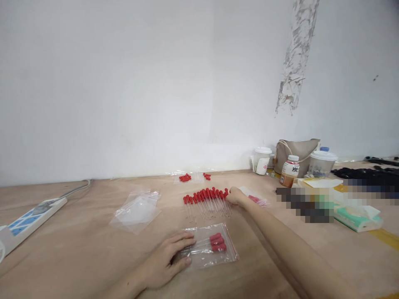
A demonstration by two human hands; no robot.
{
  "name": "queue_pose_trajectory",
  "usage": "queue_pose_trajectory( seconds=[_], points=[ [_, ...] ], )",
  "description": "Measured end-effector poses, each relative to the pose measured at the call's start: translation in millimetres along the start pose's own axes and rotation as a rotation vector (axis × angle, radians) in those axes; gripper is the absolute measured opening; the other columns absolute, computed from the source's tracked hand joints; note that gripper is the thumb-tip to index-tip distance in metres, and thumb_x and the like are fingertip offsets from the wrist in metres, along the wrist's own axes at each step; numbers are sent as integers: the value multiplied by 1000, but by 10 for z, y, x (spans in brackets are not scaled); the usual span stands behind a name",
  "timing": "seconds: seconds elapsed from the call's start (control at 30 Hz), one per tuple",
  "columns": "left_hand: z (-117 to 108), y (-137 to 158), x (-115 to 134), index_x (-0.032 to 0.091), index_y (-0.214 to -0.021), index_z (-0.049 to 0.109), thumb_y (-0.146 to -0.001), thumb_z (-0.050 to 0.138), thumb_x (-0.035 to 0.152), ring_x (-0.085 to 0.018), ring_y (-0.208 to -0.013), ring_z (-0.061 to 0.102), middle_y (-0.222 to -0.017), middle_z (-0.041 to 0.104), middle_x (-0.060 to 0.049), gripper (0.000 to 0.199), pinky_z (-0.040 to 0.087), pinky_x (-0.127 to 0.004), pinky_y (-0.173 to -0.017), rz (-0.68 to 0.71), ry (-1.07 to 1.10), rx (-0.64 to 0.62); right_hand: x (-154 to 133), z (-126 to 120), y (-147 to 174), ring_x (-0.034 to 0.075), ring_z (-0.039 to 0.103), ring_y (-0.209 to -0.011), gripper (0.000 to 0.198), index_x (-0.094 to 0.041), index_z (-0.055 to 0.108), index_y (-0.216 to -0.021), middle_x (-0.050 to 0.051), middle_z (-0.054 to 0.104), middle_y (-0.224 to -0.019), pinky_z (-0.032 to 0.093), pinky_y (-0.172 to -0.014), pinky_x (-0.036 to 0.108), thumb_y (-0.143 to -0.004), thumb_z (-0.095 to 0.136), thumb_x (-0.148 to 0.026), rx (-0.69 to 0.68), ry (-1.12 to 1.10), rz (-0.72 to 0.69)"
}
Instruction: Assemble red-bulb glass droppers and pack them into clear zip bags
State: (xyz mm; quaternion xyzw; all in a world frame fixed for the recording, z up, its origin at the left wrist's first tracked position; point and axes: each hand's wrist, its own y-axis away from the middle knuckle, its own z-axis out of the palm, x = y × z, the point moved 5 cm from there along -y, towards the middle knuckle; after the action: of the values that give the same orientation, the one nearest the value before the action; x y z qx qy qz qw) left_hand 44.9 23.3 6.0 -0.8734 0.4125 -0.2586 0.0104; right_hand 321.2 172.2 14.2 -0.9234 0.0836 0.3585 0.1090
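Note:
My left hand (166, 257) lies with outstretched fingers on the left part of a clear zip bag (205, 261), thumb apart from the fingers. Inside that bag are glass droppers with red rubber bulbs (217, 242). Beyond it, a row of loose glass droppers (207, 199) lies side by side, bulbs toward the wall. My right hand (236, 196) is at the right end of this row, fingers pinched at the red bulb of a dropper (226, 192). The fingertips are partly hidden behind the hand.
Flat clear bags (137, 209) lie at left, near a power strip (34, 220). Loose red bulbs (185, 177) sit on plastic by the wall. Another bag with red bulbs (255, 199) is beside my right wrist. At right stand a lidded cup (262, 160), a bottle (289, 171) and a tissue pack (358, 218).

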Motion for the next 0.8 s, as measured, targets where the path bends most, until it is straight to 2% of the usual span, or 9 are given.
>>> queue_pose_trajectory(
  seconds=[0.07, 0.13, 0.2, 0.27, 0.33, 0.4, 0.5, 0.8],
  points=[
    [1, -3, -1, 31, -123, 44, -85, 45, 38, -22, -118, 38, -129, 44, -2, 39, 31, -39, -99, -7, -7, -8, 21, -69, 87, 15, 54, -47, 39, -12, 54, -97, -1, 52, -44, 39, -45, 24, -58, 55, -11, -12, -116, 16],
    [3, -6, 0, 31, -123, 43, -85, 44, 38, -21, -118, 38, -129, 44, -2, 39, 31, -39, -99, -13, -18, -19, 55, -116, 236, 12, 51, -42, 52, -13, 39, -115, -5, 50, -45, 40, -43, 22, -64, 51, -16, -30, -227, 15],
    [2, -7, 3, 31, -123, 43, -85, 44, 38, -21, -118, 38, -129, 44, -2, 39, 31, -39, -99, -13, -26, -22, 103, -130, 439, 11, 51, -41, 59, -16, 26, -121, -8, 49, -47, 41, -42, 21, -66, 48, -20, -42, -354, -4],
    [-1, -5, 3, 31, -123, 43, -85, 44, 39, -22, -118, 38, -129, 44, -2, 39, 31, -40, -99, -8, -24, -15, 169, -114, 669, 12, 51, -41, 60, -18, 23, -118, -10, 47, -48, 42, -40, 21, -65, 50, -23, -29, -573, -14],
    [-5, -3, -1, 31, -123, 44, -85, 45, 39, -22, -117, 39, -129, 44, -2, 39, 32, -40, -98, -8, -15, -2, 256, -93, 886, 12, 51, -41, 60, -21, 22, -113, -11, 46, -49, 43, -39, 22, -63, 55, -27, 48, -785, 5],
    [-5, -3, -9, 32, -122, 45, -85, 45, 39, -23, -117, 40, -128, 45, -2, 38, 32, -40, -98, -13, -10, 1, 312, -53, 1054, 13, 53, -43, 57, -23, 23, -107, -10, 46, -52, 46, -41, 24, -63, 57, -32, 101, -893, 10],
    [1, -9, -18, 32, -122, 46, -85, 44, 39, -23, -118, 39, -129, 44, -2, 37, 32, -40, -98, -19, -20, -18, 328, 14, 1178, 14, 56, -46, 53, -24, 24, -101, -8, 49, -56, 49, -45, 27, -63, 59, -35, 108, -962, 1],
    [0, -10, -15, 32, -122, 45, -86, 43, 38, -23, -119, 38, -130, 43, -1, 37, 32, -40, -98, -22, -25, -29, 188, 150, 1297, 15, 62, -57, 47, -25, 25, -91, -6, 56, -61, 50, -56, 29, -67, 61, -43, -85, -1184, 6]
  ],
)
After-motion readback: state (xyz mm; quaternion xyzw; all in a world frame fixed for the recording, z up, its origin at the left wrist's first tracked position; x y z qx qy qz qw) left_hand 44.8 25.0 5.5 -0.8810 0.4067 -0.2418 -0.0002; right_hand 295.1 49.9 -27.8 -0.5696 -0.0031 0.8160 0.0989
